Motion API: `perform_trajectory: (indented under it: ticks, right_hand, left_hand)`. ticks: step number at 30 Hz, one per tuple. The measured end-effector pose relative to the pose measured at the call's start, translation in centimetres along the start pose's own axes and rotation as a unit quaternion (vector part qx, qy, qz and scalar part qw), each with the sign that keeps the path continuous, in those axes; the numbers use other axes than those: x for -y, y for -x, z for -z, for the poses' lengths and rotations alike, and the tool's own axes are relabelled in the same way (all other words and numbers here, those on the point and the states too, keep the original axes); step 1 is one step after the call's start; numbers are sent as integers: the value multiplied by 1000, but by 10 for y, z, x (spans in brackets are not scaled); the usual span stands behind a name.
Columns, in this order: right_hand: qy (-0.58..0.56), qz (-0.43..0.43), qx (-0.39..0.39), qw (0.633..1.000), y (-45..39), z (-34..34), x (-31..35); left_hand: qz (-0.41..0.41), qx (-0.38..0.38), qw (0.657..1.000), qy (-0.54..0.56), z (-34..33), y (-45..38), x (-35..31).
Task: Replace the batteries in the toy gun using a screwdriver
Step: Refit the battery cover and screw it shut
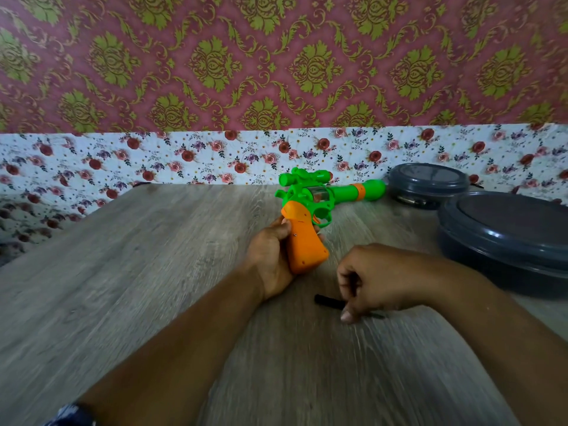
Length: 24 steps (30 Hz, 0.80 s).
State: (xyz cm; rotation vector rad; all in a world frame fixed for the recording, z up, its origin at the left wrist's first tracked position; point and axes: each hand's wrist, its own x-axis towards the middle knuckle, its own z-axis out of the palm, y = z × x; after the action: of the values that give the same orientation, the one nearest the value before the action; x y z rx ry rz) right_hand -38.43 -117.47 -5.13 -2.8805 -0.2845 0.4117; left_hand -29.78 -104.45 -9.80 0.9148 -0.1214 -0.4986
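Observation:
A toy gun [325,196] with a green body, a green scope and an orange grip lies on its side on the wooden table [153,272], barrel pointing right. My left hand [270,256] grips the orange handle, fingers curled under it. Just to the right, my right hand [372,281] has its fingers curled over a black screwdriver [327,302] that lies on the table. Only the tool's dark handle end sticks out to the left of the hand; the rest is hidden.
Two dark grey round lidded containers stand at the right: a large one [507,238] near my right forearm and a smaller one [428,184] behind it, next to the gun's muzzle. A floral-papered wall [184,161] borders the table at the back.

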Motion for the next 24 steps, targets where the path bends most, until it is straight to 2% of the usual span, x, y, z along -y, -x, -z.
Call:
perform_trajectory:
  ticks: [5, 9, 12, 15, 20, 24]
  right_hand:
    - [-21, 17, -5, 1000, 0, 0, -1]
    - [-94, 54, -124, 986, -4, 4, -6]
    - [-272, 84, -172, 943, -7, 1, -9]
    - [-381, 115, -227, 889, -12, -2, -8]
    - [-473, 130, -308, 815, -14, 1, -6]
    - [-443, 136, -359, 810, -13, 0, -1]
  left_hand:
    - [5, -7, 1000, -3, -1, 1, 0]
    - [7, -4, 1000, -8, 2, -1, -2]
    - [11, -7, 1000, -26, 4, -3, -3]
    - [7, -4, 999, -45, 4, -6, -3]
    - [11, 4, 999, -52, 3, -9, 1]
    - [1, -9, 999, -42, 5, -10, 3]
